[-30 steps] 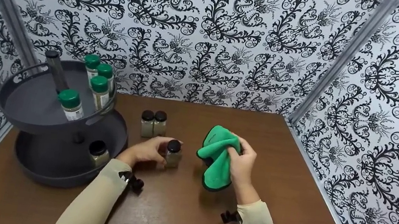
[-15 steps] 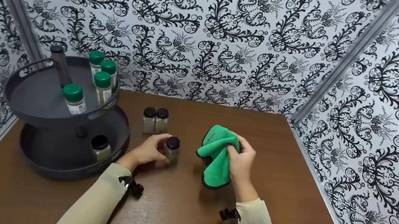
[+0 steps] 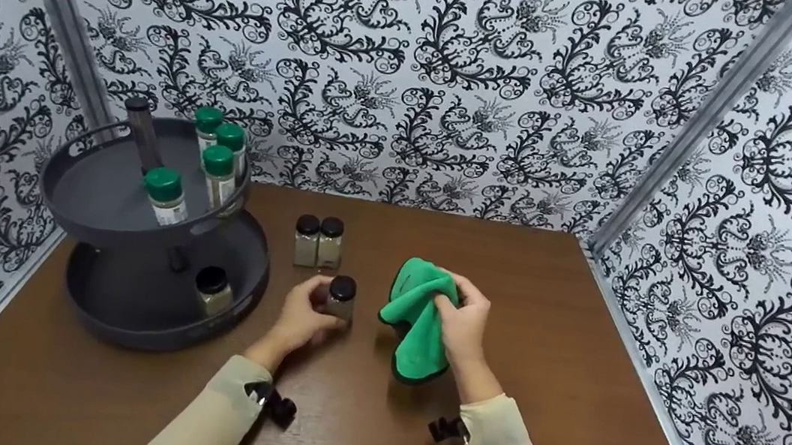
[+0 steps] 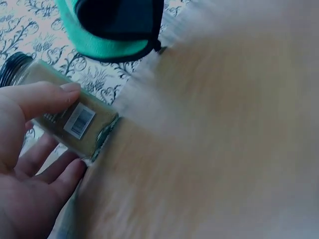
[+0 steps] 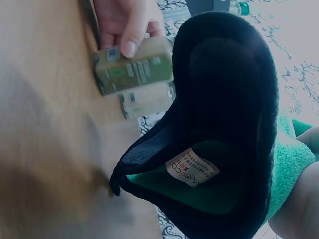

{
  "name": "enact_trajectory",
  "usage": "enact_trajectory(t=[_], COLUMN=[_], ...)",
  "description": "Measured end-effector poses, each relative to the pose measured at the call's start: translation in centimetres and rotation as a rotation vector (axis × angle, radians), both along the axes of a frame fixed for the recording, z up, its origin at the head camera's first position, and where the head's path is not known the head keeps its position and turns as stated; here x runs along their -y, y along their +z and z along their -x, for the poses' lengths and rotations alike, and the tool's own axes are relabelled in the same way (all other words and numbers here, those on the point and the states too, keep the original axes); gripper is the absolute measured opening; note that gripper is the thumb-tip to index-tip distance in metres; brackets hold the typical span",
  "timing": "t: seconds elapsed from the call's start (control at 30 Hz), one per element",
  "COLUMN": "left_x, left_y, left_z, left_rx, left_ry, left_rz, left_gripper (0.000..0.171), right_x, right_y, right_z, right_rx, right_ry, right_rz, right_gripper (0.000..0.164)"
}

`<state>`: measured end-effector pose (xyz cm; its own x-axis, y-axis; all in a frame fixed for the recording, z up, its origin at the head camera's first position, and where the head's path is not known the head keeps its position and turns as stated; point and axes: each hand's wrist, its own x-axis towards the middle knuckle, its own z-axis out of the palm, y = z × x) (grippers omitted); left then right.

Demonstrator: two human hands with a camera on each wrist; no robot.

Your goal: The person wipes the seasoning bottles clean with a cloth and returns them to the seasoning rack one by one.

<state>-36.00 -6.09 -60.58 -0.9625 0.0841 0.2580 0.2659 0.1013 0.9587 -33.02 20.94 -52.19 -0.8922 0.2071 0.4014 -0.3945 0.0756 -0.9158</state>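
My left hand [image 3: 297, 316] holds a small spice jar [image 3: 340, 308] with a black cap, upright at mid-table. In the left wrist view, the thumb lies across the jar [image 4: 102, 119], near a white barcode label, with the other fingers on its far side. To the right, my right hand [image 3: 466, 326] grips a green cloth [image 3: 423, 339] with black edging, held bunched above the table. The right wrist view shows the cloth's dark inner side [image 5: 224, 64] and a white tag [image 5: 192, 167]. A gap separates cloth and jar in the head view.
Two more black-capped jars [image 3: 317, 249] stand side by side behind my left hand. At left is a dark grey two-tier tray [image 3: 90, 189] with several green-capped bottles [image 3: 219, 182] on top and a black-capped jar [image 3: 214, 298] below. Patterned walls [image 3: 455, 109] enclose the brown table [image 3: 541, 331].
The head view has shifted slightly, moving the tray rightward in the picture. The cloth in my right hand has come a little left, closer to the jar. Both hands keep their holds.
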Motion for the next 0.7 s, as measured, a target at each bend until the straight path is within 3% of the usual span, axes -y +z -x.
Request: enact_trajectory(t=[0.13, 0.33, 0.5, 0.63, 0.7], left_x=[-0.7, -1.8, -3.8, -4.7, -4.6], left_y=[0.4, 1.6, 3.1, 4.3, 5.0], left_z=[-0.4, -1.0, -2.2, -3.1, -3.5], left_rx=[0.020, -0.001, -0.071, -0.047, -0.045], left_ry=[0.076, 0.104, 0.034, -0.035, -0.037], left_rz=[0.031, -0.002, -0.084, -0.162, -0.193], left_gripper=[0.059, 0.057, 0.059, 0.058, 0.058], right_x=[0.4, 0.8, 1.6, 2.7, 3.3], right_y=[-0.2, 0.0, 0.0, -0.4, -0.6], right_z=[-0.1, -0.5, -1.4, -1.9, -2.2], right_rx=[0.008, -0.012, -0.201, -0.382, -0.415], right_ry=[0.035, 0.068, 0.076, 0.083, 0.087], right_rz=[-0.032, -0.074, -0.217, -0.361, -0.387], right_gripper=[0.031, 0.034, 0.039, 0.039, 0.038])
